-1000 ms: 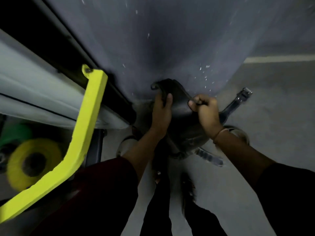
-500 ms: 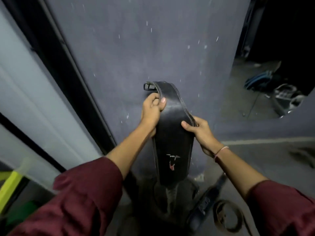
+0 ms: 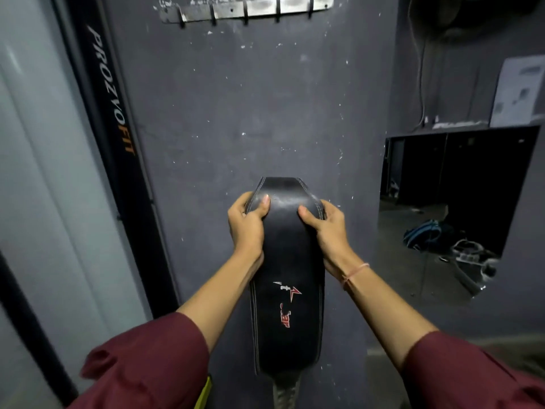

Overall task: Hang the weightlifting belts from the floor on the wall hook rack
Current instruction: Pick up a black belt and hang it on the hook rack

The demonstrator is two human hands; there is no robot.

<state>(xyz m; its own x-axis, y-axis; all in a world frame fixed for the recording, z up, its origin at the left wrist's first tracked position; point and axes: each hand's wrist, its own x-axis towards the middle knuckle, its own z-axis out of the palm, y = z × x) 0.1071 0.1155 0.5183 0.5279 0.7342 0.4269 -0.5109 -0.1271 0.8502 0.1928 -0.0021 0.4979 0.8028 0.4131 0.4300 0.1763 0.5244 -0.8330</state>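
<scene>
Both hands now sit level on the belt's upper bend, where half a second ago the right one gripped lower down its edge. The view has also tipped up enough to bring the hook rack (image 3: pixel 244 8) in at the top of the grey wall (image 3: pixel 221 113).

At far left a black upright (image 3: pixel 112 93) with white and orange lettering leans along the wall's edge. Next comes the left hand (image 3: pixel 247 225), which grasps the left edge of the black weightlifting belt (image 3: pixel 287 276); its thumb lies across the front face and its fingers curl behind. The belt is folded over at the top, with its wide stitched panel and small red and white logo hanging straight down between the two forearms. It is held in front of the wall, well below the rack and apart from it.

The right hand (image 3: pixel 327 231) grasps the opposite edge in the same way, thumb on the front and fingers wrapped round the back. A thin pink thread bracelet (image 3: pixel 355 274) circles that wrist. Both sleeves are maroon.

Further right, a dark recess or mirror (image 3: pixel 486 172), I cannot tell which, shows a blue bag (image 3: pixel 424 234) on the floor.
</scene>
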